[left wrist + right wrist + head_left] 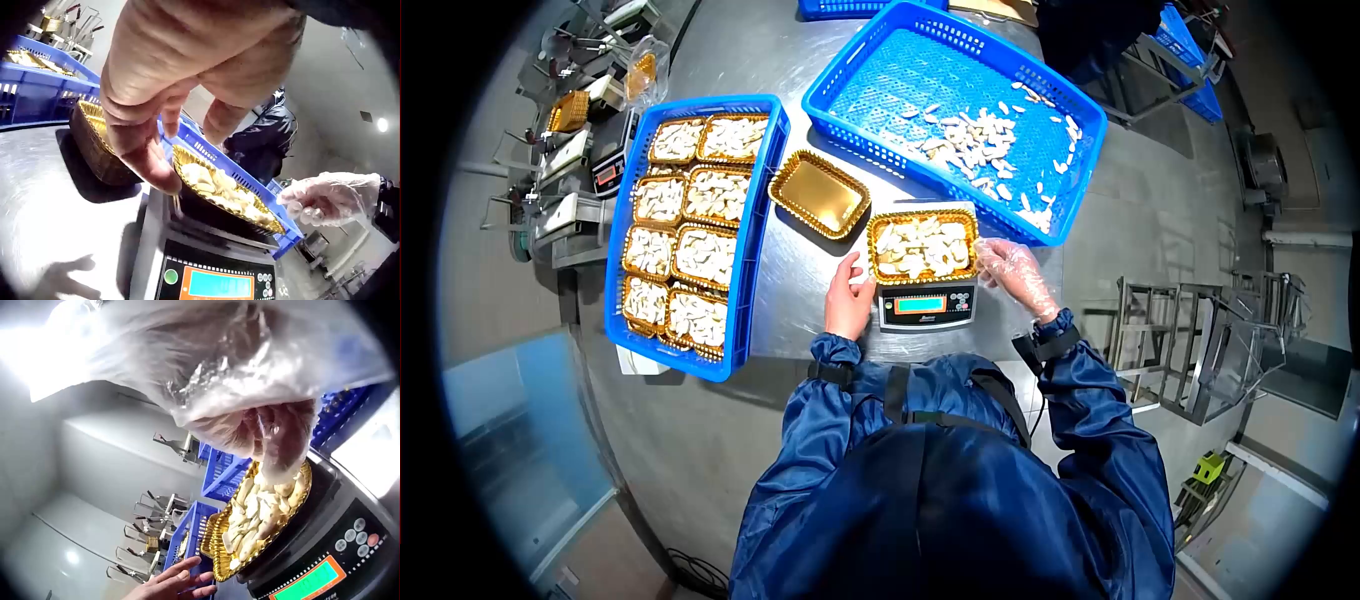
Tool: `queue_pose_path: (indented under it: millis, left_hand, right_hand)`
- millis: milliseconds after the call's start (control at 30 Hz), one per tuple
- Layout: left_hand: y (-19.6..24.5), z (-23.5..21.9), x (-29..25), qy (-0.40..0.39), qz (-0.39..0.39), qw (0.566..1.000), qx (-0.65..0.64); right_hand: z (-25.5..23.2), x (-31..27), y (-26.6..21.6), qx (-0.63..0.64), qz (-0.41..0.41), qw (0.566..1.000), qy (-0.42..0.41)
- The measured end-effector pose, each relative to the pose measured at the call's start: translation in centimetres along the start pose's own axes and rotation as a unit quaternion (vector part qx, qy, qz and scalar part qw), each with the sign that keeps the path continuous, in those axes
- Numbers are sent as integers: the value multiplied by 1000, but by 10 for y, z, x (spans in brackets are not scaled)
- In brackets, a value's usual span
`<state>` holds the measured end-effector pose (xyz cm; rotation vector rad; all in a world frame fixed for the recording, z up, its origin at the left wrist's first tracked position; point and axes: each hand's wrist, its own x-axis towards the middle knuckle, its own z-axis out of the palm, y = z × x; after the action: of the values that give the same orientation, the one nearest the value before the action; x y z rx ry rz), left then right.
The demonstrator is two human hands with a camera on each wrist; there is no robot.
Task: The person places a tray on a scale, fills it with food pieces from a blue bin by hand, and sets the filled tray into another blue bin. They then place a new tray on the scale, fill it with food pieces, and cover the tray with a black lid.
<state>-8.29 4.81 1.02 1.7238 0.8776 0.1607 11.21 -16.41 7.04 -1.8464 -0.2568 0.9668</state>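
Note:
A gold tray (pixel 875 268) of pale elongated food pieces (pixel 921 247) sits on a digital scale (pixel 925 308) with a lit display. My bare left hand (pixel 849 297) is just off the tray's left side, fingers loosely spread. In the left wrist view its fingertips hang close to the tray's rim (pixel 178 164). My right hand (pixel 1013 270), in a clear plastic glove, is at the tray's right edge with loosely bent fingers. The left wrist view shows this gloved hand (pixel 328 199) holding nothing. Behind the scale to the left lies a bare gold tray (pixel 825 193).
A blue crate (pixel 743 270) of filled gold trays stands at the left. Another blue crate (pixel 880 80), holding loose pale pieces, lies beyond the scale. All rest on a metal table (pixel 785 315). Another person (pixel 265 134) is across the table. More scales and equipment (pixel 575 150) stand farther left.

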Motion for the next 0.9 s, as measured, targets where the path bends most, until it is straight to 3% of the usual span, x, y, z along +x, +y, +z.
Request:
queue_pose_path:
  millis: [167, 300, 333, 400, 433, 500, 633, 667, 700, 767, 833, 900]
  left_hand:
    - [-7, 4, 1, 9, -4, 1000, -20]
    - [-2, 3, 2, 20, -9, 1000, 4]
    - [-2, 4, 2, 19, -8, 1000, 8]
    - [-4, 7, 5, 16, -5, 1000, 8]
    - [-5, 10, 5, 13, -4, 1000, 18]
    - [-10, 17, 9, 6, -6, 1000, -1]
    - [-12, 26, 12, -7, 11, 999, -51]
    - [-7, 25, 11, -6, 10, 999, -51]
    - [-2, 23, 11, -19, -12, 998, -64]
    - [-4, 22, 13, -32, -35, 996, -77]
    - [-17, 23, 18, -13, 19, 1000, 11]
    - [10, 19, 15, -5, 2, 999, 51]
  right_hand:
    - [10, 3, 9, 26, -45, 998, 31]
    - [17, 10, 9, -16, -46, 998, 38]
    - [19, 14, 12, -71, -84, 992, 65]
    - [33, 14, -4, -160, -194, 958, 140]
    - [37, 19, -11, -240, -186, 942, 142]
    - [58, 39, 8, -352, -265, 877, 193]
    - [96, 40, -1, -374, -260, 876, 161]
    - [104, 39, -4, -359, -282, 881, 122]
    - [113, 34, -5, -373, -319, 860, 140]
    - [114, 29, -13, -369, -315, 873, 56]
    - [113, 30, -9, -358, -336, 871, 7]
    - [110, 29, -8, -346, -355, 868, -40]
